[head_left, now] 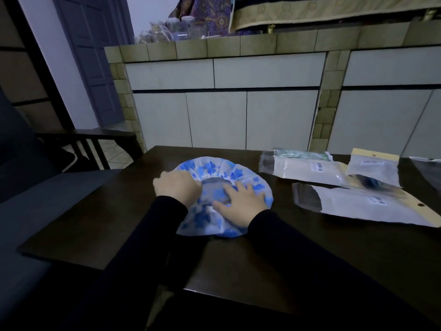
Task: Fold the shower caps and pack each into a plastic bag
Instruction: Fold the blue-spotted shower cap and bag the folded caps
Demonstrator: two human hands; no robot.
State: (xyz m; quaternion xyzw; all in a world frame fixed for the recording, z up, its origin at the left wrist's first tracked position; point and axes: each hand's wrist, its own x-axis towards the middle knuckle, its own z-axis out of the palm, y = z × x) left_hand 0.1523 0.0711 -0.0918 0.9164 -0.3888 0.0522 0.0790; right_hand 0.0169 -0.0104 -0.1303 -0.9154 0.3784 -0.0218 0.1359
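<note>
A white shower cap with blue flowers (pixel 214 169) lies spread out, opening up, on the dark wooden table (pixel 310 254). My left hand (pixel 177 187) grips the cap's left edge with its fingers curled over it. My right hand (pixel 241 201) lies flat on the cap, fingers spread over the elastic opening. To the right lie several flat plastic bags: one near bag (pixel 362 205) with a yellow header, one behind it (pixel 307 172) with a barcode label, and a smaller one (pixel 375 169).
A packed bag with something green (pixel 303 154) lies at the table's far side. A tiled counter with white cabinet doors (pixel 214 120) stands behind the table. A dark sofa (pixel 35 211) is on the left, a dark bench (pixel 90 137) beyond it.
</note>
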